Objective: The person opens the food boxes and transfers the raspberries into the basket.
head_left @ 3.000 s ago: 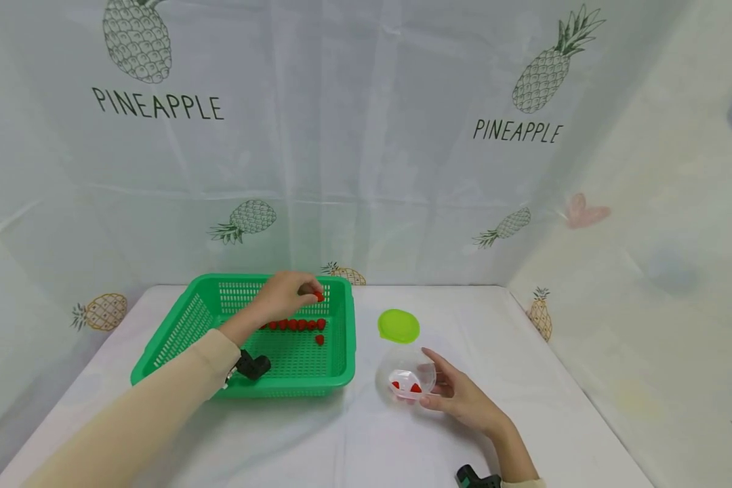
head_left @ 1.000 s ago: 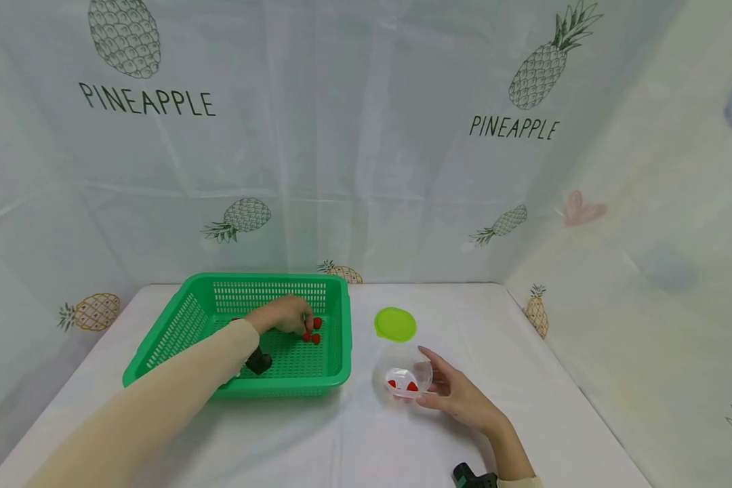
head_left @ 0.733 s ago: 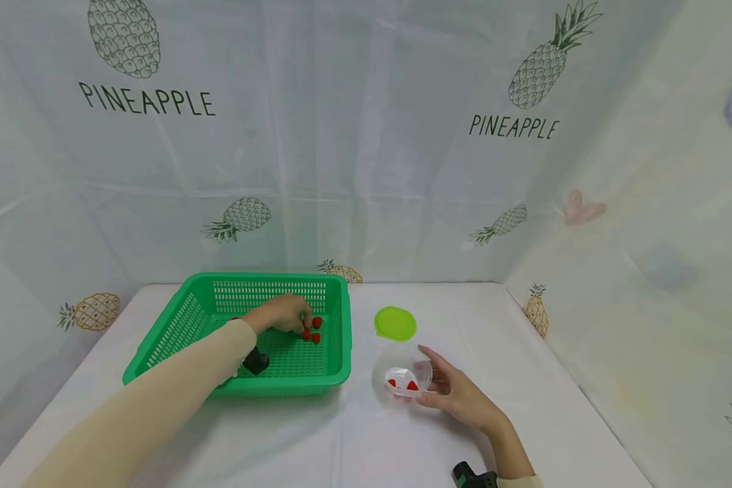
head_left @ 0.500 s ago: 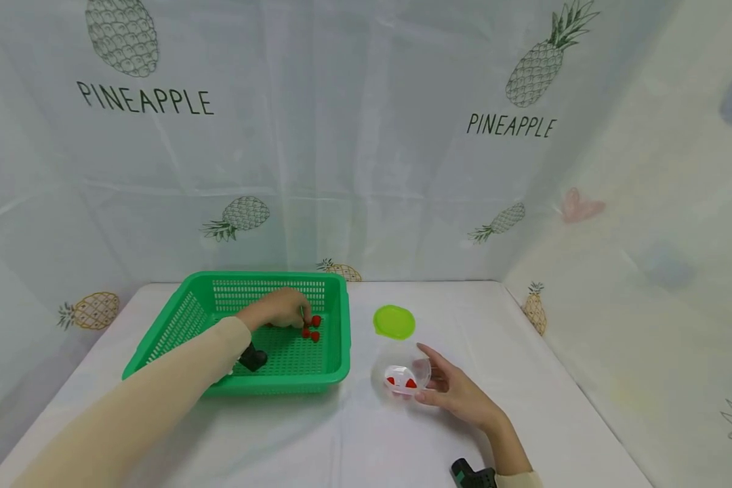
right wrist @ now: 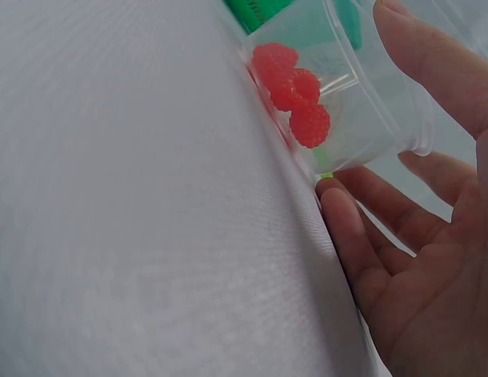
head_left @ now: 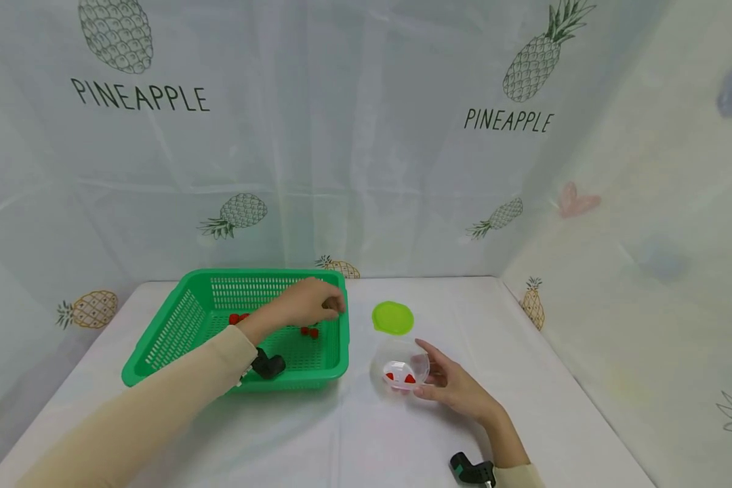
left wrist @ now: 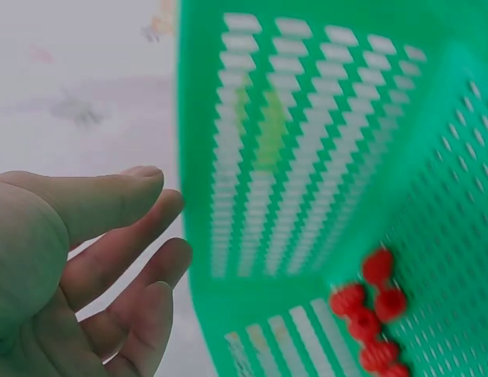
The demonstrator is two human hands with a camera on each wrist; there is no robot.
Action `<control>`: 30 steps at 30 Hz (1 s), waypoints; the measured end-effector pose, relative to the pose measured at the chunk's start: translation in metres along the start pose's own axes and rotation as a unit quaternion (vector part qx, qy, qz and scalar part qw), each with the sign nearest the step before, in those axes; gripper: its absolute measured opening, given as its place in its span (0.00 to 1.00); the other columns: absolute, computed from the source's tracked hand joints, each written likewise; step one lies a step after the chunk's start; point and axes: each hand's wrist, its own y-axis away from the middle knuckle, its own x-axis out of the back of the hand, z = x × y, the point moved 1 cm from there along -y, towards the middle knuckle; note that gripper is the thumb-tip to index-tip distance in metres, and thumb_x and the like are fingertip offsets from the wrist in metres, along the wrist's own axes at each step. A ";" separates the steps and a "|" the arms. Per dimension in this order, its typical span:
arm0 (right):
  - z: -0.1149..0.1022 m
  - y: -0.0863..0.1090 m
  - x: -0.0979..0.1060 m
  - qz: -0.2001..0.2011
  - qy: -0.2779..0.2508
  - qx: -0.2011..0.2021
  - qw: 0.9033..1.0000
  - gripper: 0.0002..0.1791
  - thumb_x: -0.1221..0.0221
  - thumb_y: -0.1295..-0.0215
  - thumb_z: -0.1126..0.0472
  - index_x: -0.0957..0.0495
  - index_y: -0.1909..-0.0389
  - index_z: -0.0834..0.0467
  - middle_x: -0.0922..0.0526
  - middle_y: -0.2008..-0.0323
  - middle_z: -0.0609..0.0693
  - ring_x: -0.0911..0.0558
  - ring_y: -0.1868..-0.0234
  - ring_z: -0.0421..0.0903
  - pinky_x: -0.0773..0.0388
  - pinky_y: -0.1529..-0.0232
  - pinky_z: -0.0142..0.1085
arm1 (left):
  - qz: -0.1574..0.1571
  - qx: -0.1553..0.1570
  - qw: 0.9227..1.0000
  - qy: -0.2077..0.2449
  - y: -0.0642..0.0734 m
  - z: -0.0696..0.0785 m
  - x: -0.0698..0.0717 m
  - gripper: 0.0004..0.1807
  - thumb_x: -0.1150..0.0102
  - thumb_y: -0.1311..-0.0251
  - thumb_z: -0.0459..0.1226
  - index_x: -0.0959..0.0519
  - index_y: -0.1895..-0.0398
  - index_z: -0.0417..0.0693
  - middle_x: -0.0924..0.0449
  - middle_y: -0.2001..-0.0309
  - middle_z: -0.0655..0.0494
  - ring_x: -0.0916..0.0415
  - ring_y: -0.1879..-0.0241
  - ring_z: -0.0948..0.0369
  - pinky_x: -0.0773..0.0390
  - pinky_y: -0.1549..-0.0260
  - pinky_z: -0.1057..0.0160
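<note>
My left hand [head_left: 311, 301] is over the right rim of the green plastic basket [head_left: 346, 359]. No berry shows between its loosely bent fingers [left wrist: 110, 200] in the left wrist view. Raspberries [left wrist: 365, 322] lie in lines on the basket floor; my hand and forearm hide part of them in the head view. On the table, my right hand [head_left: 457, 386] holds a clear plastic cup [head_left: 419, 366] from the right, thumb near the rim and fingers low on its side. Several raspberries [right wrist: 295, 90] sit at the cup's bottom.
A lime-green lid [head_left: 393, 318] lies on the white-covered table [head_left: 390, 440] behind the cup, right of the basket. Pineapple-printed white sheeting [head_left: 354, 169] hangs behind the table and along its sides.
The raspberry pinched by my left hand three seconds ago is out of its fingers, and the basket's front line now has two berries. That hand has risen rightward to the rim.
</note>
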 end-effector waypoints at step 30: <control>0.002 0.000 0.001 -0.004 -0.012 0.003 1.000 0.53 0.26 0.34 0.52 0.46 0.15 0.49 0.25 0.30 0.57 0.20 0.36 0.52 0.22 0.39 0.29 | -0.015 -0.032 0.999 0.028 -0.038 0.087 -0.095 0.07 0.27 0.33 0.35 0.12 0.55 0.53 0.12 0.60 0.66 0.16 0.55 0.64 0.21 0.56 0.67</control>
